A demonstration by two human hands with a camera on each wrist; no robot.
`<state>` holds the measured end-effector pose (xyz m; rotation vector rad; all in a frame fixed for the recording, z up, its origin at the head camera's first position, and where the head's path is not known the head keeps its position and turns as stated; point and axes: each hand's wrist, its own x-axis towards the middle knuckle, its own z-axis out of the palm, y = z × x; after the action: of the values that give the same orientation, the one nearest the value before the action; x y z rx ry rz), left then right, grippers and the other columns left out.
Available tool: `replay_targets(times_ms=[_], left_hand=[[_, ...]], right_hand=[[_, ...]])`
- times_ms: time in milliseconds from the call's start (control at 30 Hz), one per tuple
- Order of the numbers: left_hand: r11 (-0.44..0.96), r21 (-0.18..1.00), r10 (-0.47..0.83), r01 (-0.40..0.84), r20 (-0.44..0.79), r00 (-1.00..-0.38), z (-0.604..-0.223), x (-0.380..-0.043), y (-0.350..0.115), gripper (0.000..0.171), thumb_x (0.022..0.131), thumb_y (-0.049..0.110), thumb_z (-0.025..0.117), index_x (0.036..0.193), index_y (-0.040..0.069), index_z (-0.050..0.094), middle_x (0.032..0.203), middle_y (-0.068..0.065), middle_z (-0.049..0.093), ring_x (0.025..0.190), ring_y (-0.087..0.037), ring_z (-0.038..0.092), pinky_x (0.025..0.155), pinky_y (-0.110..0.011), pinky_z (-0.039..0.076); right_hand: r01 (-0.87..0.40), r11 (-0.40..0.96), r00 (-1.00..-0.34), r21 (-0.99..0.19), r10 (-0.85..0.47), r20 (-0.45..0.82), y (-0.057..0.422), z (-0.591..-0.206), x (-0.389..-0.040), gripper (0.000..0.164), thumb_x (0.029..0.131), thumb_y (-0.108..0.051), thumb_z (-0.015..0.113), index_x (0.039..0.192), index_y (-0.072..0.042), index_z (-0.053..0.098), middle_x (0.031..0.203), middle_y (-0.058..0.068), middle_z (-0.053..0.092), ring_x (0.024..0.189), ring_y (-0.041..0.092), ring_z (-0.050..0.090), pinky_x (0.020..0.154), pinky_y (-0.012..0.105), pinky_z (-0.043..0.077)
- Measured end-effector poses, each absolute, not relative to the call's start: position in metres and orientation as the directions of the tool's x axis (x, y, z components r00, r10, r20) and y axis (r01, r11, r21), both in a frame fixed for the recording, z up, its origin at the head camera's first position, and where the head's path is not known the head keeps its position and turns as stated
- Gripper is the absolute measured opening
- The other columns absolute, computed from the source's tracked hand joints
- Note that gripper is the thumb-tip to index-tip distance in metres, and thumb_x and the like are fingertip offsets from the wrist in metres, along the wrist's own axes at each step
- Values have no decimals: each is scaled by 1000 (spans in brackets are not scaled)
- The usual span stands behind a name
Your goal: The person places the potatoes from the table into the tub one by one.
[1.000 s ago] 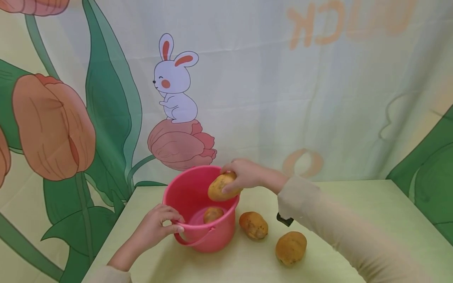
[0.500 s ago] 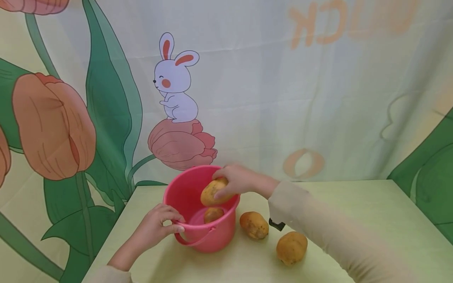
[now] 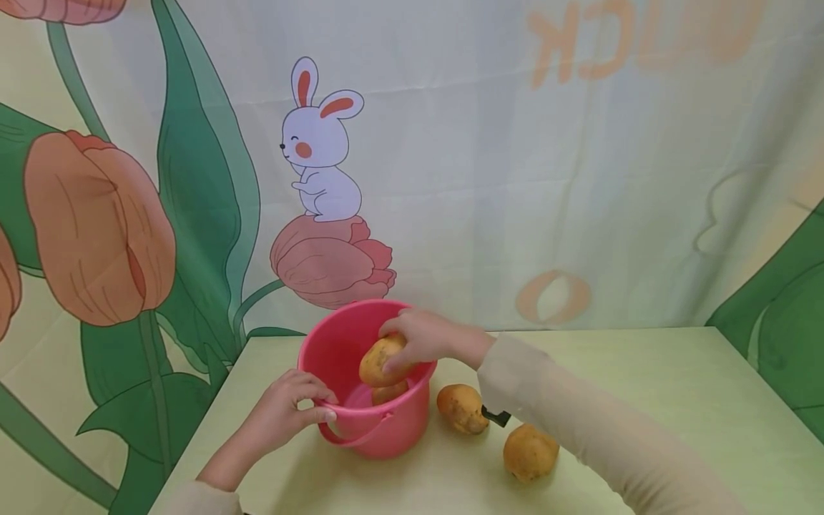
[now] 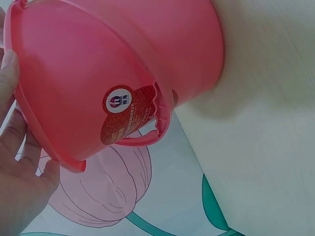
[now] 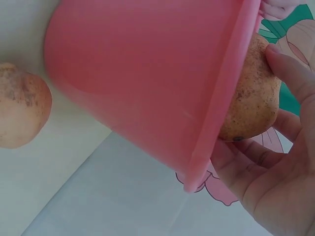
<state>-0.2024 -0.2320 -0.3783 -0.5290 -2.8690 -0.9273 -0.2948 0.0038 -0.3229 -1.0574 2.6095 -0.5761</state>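
A pink plastic bucket [image 3: 399,433] stands on the table, its handle hanging down at the front. My left hand [image 3: 283,406] grips its near left rim, thumb on the outside; the left wrist view shows the fingers [image 4: 29,147] along that rim. Held between thumb and fingers of my right hand [image 3: 428,340], a yellow-brown potato [image 3: 378,361] is inside the bucket's mouth. In the right wrist view the bucket wall covers part of this potato [image 5: 253,93]. Below it, another potato [image 3: 389,393] lies on the bucket floor, partly hidden.
Two more potatoes lie on the pale green table [image 3: 644,400]: one potato [image 3: 460,409] right beside the bucket, another potato [image 3: 531,453] nearer the front, under the right sleeve [image 3: 566,408]. Behind the table hangs a printed cloth [image 3: 463,179] with tulips and a rabbit.
My right hand has moved left and slightly down with the potato, from over the bucket's right rim to inside its mouth. The left hand stays on the rim.
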Motion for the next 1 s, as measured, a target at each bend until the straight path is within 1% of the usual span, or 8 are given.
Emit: replay_targets(times_ms=[133, 267, 467, 600, 733, 900, 1000], left_hand=[[760, 555, 294, 339, 171, -940, -377, -202, -232, 18, 68, 26, 74, 83, 18, 68, 87, 8, 60, 93, -16, 48, 66, -20, 49], [760, 561, 289, 330, 163, -943, -377, -202, -233, 18, 69, 27, 74, 83, 18, 68, 87, 8, 60, 93, -16, 48, 66, -18, 47], [759, 567, 285, 321, 153, -946, -377, -202, -233, 20, 69, 30, 73, 84, 18, 68, 88, 8, 60, 94, -16, 48, 68, -22, 50], [761, 566, 285, 319, 151, -947, -377, -202, -232, 20, 69, 32, 72, 84, 19, 68, 88, 9, 60, 94, -16, 48, 68, -22, 50], [758, 567, 288, 323, 154, -945, -377, -202, -232, 19, 69, 30, 73, 83, 19, 68, 88, 9, 61, 94, -16, 48, 68, -20, 49], [754, 571, 288, 324, 155, -945, -377, -202, -232, 18, 68, 27, 74, 84, 19, 68, 89, 8, 61, 94, -17, 49, 67, -22, 50], [753, 572, 288, 324, 156, -945, -377, -202, -232, 18, 68, 28, 74, 84, 20, 68, 88, 8, 61, 94, -16, 48, 67, -20, 49]], right_hand=[[-594, 658, -700, -463, -707, -106, 0, -325, -295, 52, 67, -33, 75, 113, -17, 57, 96, -5, 55, 89, 11, 50, 61, 18, 48], [-620, 661, -692, -423, -715, -102, -5, -328, -294, 52, 67, -35, 75, 113, -19, 57, 97, -5, 54, 90, 10, 48, 62, 18, 47], [-649, 660, -680, -378, -726, -101, -12, -333, -291, 53, 69, -37, 73, 116, -19, 57, 100, -3, 54, 92, 11, 45, 66, 19, 45], [-624, 674, -695, -395, -710, -114, -15, -336, -289, 56, 67, -35, 75, 117, -19, 56, 102, -4, 52, 93, 10, 46, 65, 19, 46], [-598, 689, -712, -411, -691, -123, -18, -341, -289, 57, 65, -33, 77, 117, -20, 56, 103, -4, 52, 94, 10, 47, 63, 20, 48], [-594, 695, -719, -404, -685, -120, -22, -347, -288, 56, 64, -33, 77, 115, -21, 57, 103, -5, 53, 94, 10, 47, 63, 20, 48], [-603, 694, -720, -392, -686, -105, -27, -350, -288, 55, 64, -34, 77, 114, -21, 57, 102, -5, 53, 95, 10, 46, 63, 20, 48]])
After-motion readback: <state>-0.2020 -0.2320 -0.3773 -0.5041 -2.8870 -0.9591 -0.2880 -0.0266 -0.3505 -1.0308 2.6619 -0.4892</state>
